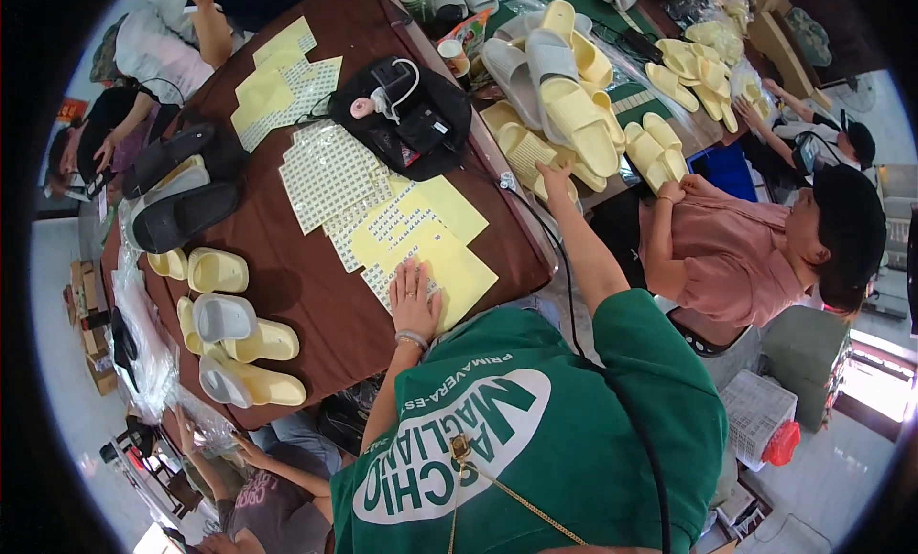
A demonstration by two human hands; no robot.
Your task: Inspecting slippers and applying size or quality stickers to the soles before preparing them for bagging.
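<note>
My left hand lies flat with fingers stretched on a yellow backing sheet that carries small printed stickers. Other sticker sheets overlap beyond it, some covered in rows of labels. Stretched out to the right, my right hand grips the near end of a pale yellow slipper at the edge of a heap. Its fingertips are partly hidden against the slipper. More yellow slippers and a grey slipper are piled just above that hand.
A black bag rests on the brown tablecloth. Black slippers and yellow and grey ones line the left side. A cable hangs by the table edge. Close on my right sits a person in pink; others work around.
</note>
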